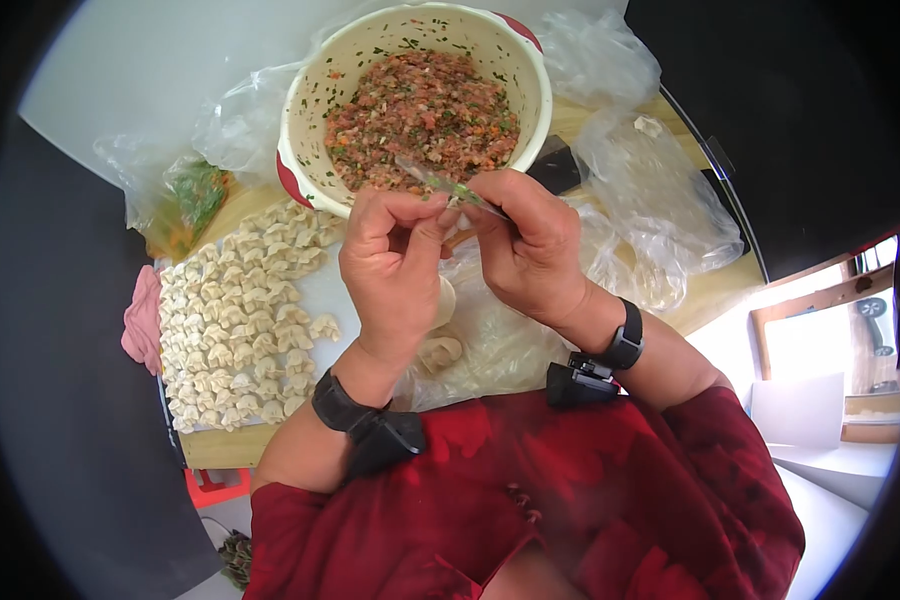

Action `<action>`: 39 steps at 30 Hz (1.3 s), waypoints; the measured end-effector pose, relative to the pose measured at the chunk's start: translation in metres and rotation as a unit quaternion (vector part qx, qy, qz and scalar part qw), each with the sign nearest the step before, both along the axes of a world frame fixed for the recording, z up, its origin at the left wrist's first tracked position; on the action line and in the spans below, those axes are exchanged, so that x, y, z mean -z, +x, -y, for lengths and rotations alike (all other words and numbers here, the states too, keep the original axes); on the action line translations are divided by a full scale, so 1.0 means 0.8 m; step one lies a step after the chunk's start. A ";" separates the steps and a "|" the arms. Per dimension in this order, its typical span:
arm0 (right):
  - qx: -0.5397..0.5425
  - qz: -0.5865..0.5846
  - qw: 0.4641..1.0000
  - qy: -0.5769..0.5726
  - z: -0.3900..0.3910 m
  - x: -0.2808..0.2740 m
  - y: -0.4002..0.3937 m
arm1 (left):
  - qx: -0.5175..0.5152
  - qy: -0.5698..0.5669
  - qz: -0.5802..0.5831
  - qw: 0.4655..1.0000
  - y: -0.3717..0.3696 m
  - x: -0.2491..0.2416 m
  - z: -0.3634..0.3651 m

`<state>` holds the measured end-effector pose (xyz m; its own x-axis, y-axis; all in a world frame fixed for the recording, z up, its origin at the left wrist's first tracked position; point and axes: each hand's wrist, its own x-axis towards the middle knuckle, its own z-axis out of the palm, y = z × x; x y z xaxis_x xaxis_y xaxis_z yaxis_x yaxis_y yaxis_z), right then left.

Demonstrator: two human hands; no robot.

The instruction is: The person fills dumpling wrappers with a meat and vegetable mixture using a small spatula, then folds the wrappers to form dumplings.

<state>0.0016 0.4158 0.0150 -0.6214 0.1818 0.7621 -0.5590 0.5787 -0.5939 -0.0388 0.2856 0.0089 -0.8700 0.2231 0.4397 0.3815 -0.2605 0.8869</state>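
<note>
hands at the filling bowl

my left hand (395, 265) is curled, fingertips pinched on a small dumpling wrapper held just below the bowl's rim. my right hand (525, 240) grips a thin spatula (440, 183) whose tip lies over the minced filling (422, 118) in the cream bowl (310, 90). rows of folded dumplings (235, 320) sit on the desk to my left. clear plastic bags (660, 200) lie to the right.

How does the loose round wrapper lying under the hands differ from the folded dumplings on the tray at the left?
The pale round dough wrapper lies flat, open and unfilled; the small folded dumplings are pinched shut and plump. The wrapper lies by itself on clear plastic; the dumplings sit packed in rows on a white tray. Both are the same pale dough.
</note>
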 end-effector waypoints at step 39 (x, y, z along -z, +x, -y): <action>0.247 0.351 0.896 0.114 -0.431 0.065 -0.022 | 0.290 -0.368 0.053 0.882 -0.007 0.022 0.021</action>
<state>-0.0157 0.7609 -0.0372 -0.8489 0.4565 0.2665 0.2647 0.8035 -0.5332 -0.0444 0.2690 -0.0090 -0.5436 0.8350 -0.0859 0.2781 0.2758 0.9201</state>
